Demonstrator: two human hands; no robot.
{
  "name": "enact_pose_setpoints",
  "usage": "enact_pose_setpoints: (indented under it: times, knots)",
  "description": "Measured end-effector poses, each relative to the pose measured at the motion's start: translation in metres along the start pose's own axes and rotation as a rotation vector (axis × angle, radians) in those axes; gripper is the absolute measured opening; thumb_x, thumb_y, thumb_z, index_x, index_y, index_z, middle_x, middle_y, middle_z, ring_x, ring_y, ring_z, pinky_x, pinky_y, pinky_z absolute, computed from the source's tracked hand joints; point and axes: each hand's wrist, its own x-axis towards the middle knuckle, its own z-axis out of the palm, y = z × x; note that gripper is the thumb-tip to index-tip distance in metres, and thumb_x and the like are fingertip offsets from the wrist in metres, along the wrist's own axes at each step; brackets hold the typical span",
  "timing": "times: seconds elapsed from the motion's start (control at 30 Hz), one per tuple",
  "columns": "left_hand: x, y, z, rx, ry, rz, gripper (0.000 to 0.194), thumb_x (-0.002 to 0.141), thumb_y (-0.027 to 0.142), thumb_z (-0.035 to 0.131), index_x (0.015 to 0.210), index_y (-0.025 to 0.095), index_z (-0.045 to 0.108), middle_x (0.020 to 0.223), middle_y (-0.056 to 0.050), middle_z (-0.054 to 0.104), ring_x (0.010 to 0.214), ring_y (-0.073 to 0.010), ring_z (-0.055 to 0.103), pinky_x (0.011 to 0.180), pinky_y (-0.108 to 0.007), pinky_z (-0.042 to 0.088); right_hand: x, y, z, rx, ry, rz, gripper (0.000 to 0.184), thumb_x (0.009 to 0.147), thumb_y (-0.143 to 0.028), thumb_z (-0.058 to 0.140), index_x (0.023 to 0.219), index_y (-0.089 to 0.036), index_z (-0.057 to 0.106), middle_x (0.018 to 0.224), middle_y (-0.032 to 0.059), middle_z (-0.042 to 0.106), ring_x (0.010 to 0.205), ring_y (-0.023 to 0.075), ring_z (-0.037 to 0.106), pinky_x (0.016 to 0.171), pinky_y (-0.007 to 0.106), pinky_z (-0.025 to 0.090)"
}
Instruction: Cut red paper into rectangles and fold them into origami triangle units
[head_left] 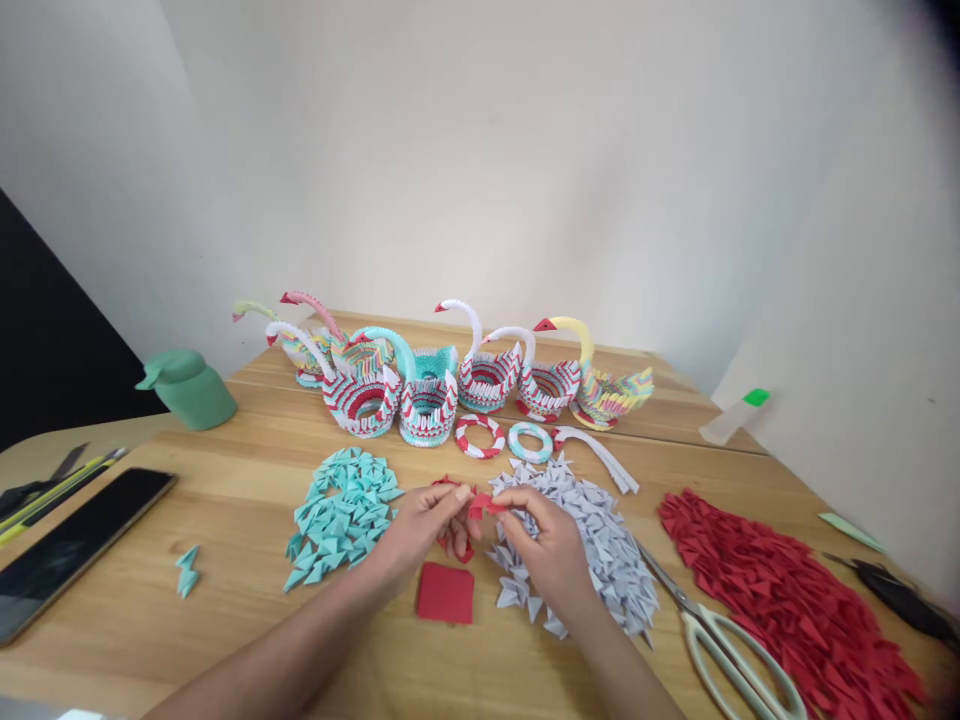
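Between my two hands, over the middle of the table, is a small red piece of paper point(484, 505), pinched from both sides and partly folded. My left hand point(442, 515) has thumb and fingers closed on its left end, and my right hand point(541, 535) grips the right end. More red paper pieces point(466, 552) show behind and below my left fingers, partly hidden. A stack of red paper squares point(445, 593) lies on the table just below the hands. Turquoise folded triangles point(345, 515) are heaped left of my left hand; pale grey ones point(615, 550) spread behind and beside my right hand.
Folded-paper swans point(427, 400) stand along the back, with two paper rings point(481, 450) and a loose white neck point(600, 455) before them. Scissors point(720, 640) and a red triangle heap point(780, 590) lie right. A phone point(79, 545) and a green container point(191, 390) are left.
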Motion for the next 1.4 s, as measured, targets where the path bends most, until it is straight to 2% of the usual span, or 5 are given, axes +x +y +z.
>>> enact_pose_setpoints:
  times: [0.13, 0.33, 0.6, 0.97, 1.4]
  knots:
    - [-0.001, 0.002, -0.001, -0.033, -0.007, -0.085, 0.043, 0.076, 0.054, 0.062, 0.071, 0.011, 0.059, 0.059, -0.003, 0.063, 0.042, -0.0069, 0.05, 0.042, -0.018, 0.035, -0.001, 0.001, 0.002, -0.043, -0.034, -0.06, 0.015, 0.081, -0.021, 0.055, 0.084, -0.024, 0.069, 0.086, 0.0031, 0.07, 0.083, 0.0208, 0.064, 0.078, 0.031, 0.046]
    - [0.0, 0.0, -0.002, -0.022, 0.017, -0.02, 0.037, 0.071, 0.047, 0.069, 0.068, 0.012, 0.059, 0.057, -0.001, 0.062, 0.042, -0.0054, 0.047, 0.044, -0.018, 0.032, 0.0, 0.0, 0.0, 0.124, -0.099, 0.164, 0.029, 0.09, -0.038, 0.048, 0.109, -0.022, 0.062, 0.087, 0.0032, 0.07, 0.083, 0.0203, 0.064, 0.075, 0.029, 0.047]
    - [-0.001, 0.001, 0.003, 0.091, 0.007, -0.049, 0.043, 0.069, 0.054, 0.067, 0.071, 0.012, 0.058, 0.056, -0.001, 0.062, 0.042, -0.0053, 0.047, 0.043, -0.017, 0.033, -0.002, -0.003, 0.003, 0.022, -0.117, 0.145, 0.027, 0.086, -0.038, 0.053, 0.067, -0.019, 0.057, 0.059, -0.0025, 0.053, 0.058, 0.0135, 0.047, 0.058, 0.024, 0.038]
    - [-0.005, 0.006, 0.004, -0.045, 0.018, -0.025, 0.035, 0.075, 0.046, 0.065, 0.071, 0.012, 0.06, 0.056, -0.002, 0.063, 0.043, -0.0064, 0.05, 0.046, -0.018, 0.036, -0.001, -0.005, 0.008, 0.578, -0.199, 0.358, 0.033, 0.084, -0.047, 0.059, 0.076, -0.016, 0.063, 0.071, 0.0025, 0.06, 0.066, 0.014, 0.053, 0.066, 0.027, 0.044]
    - [-0.005, 0.004, 0.004, -0.066, 0.006, -0.03, 0.036, 0.073, 0.046, 0.067, 0.069, 0.012, 0.057, 0.055, -0.001, 0.062, 0.043, -0.0071, 0.051, 0.045, -0.018, 0.037, -0.002, 0.003, 0.01, 0.564, -0.196, 0.35, 0.026, 0.079, -0.041, 0.067, 0.074, -0.016, 0.064, 0.066, 0.002, 0.063, 0.062, 0.0139, 0.054, 0.063, 0.027, 0.042]
